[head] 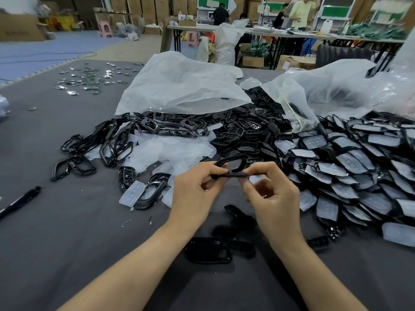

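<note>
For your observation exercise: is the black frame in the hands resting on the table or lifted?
Lifted: left hand and right hand pinch the black frame above the table.

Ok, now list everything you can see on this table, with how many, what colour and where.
black frame: one, glossy black, held above the table
loose frames: many, black, heap left of centre
grille parts: many, black, heap at centre beyond the hands
covered parts: many, black with translucent covers, overlapping rows at right
plastic bags: at least two, cloudy clear, behind the heaps
small packets: many, silvery, scattered far left
marker pen: one, black, left edge
flat case: one, black, near edge between the forearms
table: one, grey cover
left hand: pinches the frame's left end
right hand: pinches the frame's right end
</note>
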The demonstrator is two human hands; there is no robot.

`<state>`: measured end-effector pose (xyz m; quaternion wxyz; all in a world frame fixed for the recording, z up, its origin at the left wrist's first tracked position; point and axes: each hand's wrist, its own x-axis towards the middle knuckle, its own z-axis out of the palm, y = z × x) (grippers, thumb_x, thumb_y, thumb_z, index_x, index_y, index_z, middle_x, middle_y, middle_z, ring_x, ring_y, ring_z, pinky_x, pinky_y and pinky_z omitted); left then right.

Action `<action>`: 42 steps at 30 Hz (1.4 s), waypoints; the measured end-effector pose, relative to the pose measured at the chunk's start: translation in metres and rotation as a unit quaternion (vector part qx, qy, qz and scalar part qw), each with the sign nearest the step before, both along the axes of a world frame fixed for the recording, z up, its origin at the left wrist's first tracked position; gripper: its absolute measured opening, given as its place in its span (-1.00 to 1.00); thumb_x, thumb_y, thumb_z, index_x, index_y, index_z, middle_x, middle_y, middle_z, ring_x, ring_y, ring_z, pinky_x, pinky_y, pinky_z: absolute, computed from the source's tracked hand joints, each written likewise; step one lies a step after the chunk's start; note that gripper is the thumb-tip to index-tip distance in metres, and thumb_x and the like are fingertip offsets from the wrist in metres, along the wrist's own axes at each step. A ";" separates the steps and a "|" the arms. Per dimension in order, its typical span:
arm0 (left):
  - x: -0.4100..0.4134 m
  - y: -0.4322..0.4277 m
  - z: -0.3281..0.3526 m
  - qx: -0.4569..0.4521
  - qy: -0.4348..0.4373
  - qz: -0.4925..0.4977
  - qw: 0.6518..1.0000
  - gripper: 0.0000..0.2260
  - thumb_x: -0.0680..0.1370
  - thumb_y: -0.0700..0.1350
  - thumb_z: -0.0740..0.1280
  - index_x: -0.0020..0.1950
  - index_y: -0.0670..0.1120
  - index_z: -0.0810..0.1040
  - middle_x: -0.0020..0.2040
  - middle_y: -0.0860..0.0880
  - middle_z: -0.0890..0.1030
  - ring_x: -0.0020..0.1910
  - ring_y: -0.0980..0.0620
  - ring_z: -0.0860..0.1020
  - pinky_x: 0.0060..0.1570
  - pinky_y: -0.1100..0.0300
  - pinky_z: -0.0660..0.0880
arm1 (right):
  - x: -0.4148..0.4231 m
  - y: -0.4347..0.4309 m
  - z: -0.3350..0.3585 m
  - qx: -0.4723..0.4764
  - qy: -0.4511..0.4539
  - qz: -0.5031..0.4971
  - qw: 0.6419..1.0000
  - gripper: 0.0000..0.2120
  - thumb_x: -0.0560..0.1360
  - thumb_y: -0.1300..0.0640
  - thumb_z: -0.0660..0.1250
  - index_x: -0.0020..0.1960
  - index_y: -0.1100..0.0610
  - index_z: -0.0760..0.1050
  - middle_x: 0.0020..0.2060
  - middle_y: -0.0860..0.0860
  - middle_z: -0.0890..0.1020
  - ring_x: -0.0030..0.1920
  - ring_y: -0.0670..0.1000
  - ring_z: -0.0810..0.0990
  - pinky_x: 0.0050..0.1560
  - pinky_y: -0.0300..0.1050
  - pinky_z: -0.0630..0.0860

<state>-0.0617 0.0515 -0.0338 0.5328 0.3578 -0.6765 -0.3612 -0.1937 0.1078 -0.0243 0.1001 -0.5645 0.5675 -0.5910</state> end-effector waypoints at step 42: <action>-0.009 0.007 0.008 0.229 0.125 -0.149 0.954 -0.82 0.48 -0.27 0.42 -0.07 0.00 0.70 -0.11 0.01 0.72 -0.09 0.14 0.65 -0.11 0.33 0.56 | -0.006 -0.009 0.001 0.102 -0.308 0.058 0.944 -0.82 0.46 0.41 0.32 -0.25 0.20 0.54 -0.43 -0.07 0.60 -0.42 -0.12 0.54 -0.38 -0.30 0.49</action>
